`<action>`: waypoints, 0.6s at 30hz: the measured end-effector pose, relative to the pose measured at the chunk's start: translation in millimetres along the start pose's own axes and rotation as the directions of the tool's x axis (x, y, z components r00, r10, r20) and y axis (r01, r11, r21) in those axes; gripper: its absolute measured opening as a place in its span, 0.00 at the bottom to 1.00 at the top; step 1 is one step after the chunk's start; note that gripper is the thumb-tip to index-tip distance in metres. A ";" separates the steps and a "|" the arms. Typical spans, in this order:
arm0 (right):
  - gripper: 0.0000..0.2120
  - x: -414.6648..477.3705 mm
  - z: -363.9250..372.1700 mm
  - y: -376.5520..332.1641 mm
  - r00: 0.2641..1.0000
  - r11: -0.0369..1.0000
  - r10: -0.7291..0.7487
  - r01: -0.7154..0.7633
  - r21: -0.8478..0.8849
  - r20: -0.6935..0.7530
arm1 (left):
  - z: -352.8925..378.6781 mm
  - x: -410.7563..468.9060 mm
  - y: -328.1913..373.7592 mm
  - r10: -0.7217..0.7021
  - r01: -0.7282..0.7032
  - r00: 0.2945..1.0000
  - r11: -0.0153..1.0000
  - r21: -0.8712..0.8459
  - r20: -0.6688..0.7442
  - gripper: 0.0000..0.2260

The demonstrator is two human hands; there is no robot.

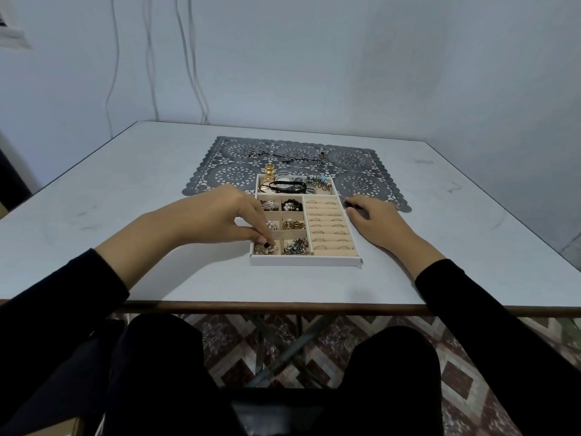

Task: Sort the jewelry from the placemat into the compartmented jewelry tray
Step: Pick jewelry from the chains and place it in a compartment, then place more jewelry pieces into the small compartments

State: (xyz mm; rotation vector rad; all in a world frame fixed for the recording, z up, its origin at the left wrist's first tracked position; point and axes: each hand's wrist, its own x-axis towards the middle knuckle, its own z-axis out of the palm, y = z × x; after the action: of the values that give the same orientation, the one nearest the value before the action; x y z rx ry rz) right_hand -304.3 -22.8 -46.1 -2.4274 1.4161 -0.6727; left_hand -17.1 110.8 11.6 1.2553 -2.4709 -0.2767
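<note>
Head view, step: a dark piece (266, 245) is being set into the near-left compartment of the jewelry tray (305, 261).
Left hand (232, 217): thumb and fingers are pinched on that piece.
Right hand (374, 223): laid relaxed just beside the tray's right wall, nothing held.
Placemat (355, 184): chains (290, 157) are left along its far edge.
Next move: a release is called for, then probably a reach past the tray to the chains.

One tray (304, 261), one placemat (361, 183) (two hands (220, 215) (377, 222))

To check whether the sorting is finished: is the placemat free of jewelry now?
No, several chains lie on the far part of the placemat, beyond the tray.
</note>
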 end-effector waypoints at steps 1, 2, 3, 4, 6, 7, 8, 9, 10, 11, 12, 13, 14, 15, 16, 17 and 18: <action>0.17 0.0 -0.5 -0.5 1.000 1.000 -0.001 0.001 0.001 0.002 | -0.6 -0.4 -0.5 -0.008 0.008 1.000 1.000 -0.016 -0.003 0.08; 0.17 0.0 -1.1 -0.9 1.000 1.000 -0.003 0.003 0.000 0.004 | -1.4 -0.5 -1.6 -0.016 0.016 1.000 0.999 -0.033 -0.010 0.08; 0.16 0.5 -1.6 -0.8 1.000 1.000 -0.005 0.005 0.000 0.005 | -2.8 -0.4 -2.9 -0.028 0.027 0.999 0.998 -0.053 -0.024 0.08; 0.16 1.5 -2.1 -0.3 1.000 1.000 -0.002 0.002 0.002 0.006 | -4.5 0.1 -5.3 -0.047 0.043 0.998 0.996 -0.074 -0.047 0.08; 0.15 4.0 -3.5 0.5 1.000 1.000 0.007 -0.007 0.008 0.003 | -8.0 2.2 -11.8 -0.099 0.086 0.989 0.989 -0.121 -0.109 0.09; 0.15 6.6 -4.2 1.3 1.000 1.000 0.011 -0.011 0.007 -0.005 | -9.9 3.7 -16.4 -0.130 0.109 0.980 0.984 -0.144 -0.149 0.09; 0.15 9.6 -5.0 2.4 1.000 1.000 0.014 -0.014 0.003 -0.017 | -11.3 5.4 -21.5 -0.166 0.132 0.967 0.975 -0.176 -0.194 0.09; 0.15 13.0 -6.0 3.2 0.999 1.000 0.019 -0.019 -0.002 -0.033 | -12.3 7.3 -27.4 -0.207 0.155 0.949 0.964 -0.216 -0.240 0.08; 0.15 16.4 -7.4 3.6 0.998 1.000 0.031 -0.031 -0.003 -0.049 | -12.7 9.3 -33.8 -0.241 0.171 0.928 0.953 -0.250 -0.283 0.06; 0.15 20.0 -8.9 4.2 0.997 0.999 0.046 -0.046 0.001 -0.066 | -12.6 12.0 -40.7 -0.266 0.182 0.908 0.946 -0.267 -0.324 0.06; 0.14 24.1 -10.1 5.8 0.995 0.998 0.060 -0.059 0.009 -0.082 | -12.0 15.1 -48.8 -0.288 0.197 0.887 0.943 -0.270 -0.361 0.06; 0.14 28.5 -10.7 7.9 0.994 0.998 0.063 -0.061 0.018 -0.093 | -10.9 18.5 -56.7 -0.315 0.219 0.865 0.937 -0.271 -0.390 0.07; 0.14 33.6 -10.9 10.6 0.993 0.998 0.057 -0.056 0.022 -0.100 | -9.5 22.2 -65.6 -0.349 0.250 0.842 0.928 -0.276 -0.411 0.08; 0.14 39.4 -10.5 14.2 0.994 0.999 0.051 -0.049 0.020 -0.100 | -7.5 26.2 -74.7 -0.384 0.283 0.823 0.916 -0.283 -0.419 0.08; 0.15 45.5 -10.0 17.8 0.995 0.999 0.046 -0.045 0.008 -0.093 | -5.1 30.1 -83.7 -0.413 0.317 0.808 0.906 -0.281 -0.421 0.09; 0.15 51.4 -9.3 21.1 0.995 0.999 0.040 -0.041 -0.013 -0.086 | -2.5 34.1 -93.2 -0.432 0.348 0.799 0.899 -0.265 -0.418 0.10; 0.15 57.0 -8.4 23.8 0.996 0.999 0.034 -0.037 -0.038 -0.079 | 0.1 38.2 -101.7 -0.439 0.373 0.799 0.898 -0.234 -0.411 0.11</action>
State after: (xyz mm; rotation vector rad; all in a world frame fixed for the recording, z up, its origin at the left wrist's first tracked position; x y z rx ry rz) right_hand -302.5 -83.9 -34.2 -2.4239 1.5126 -0.7468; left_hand 37.3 20.2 -13.3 1.5748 -1.7401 -0.2265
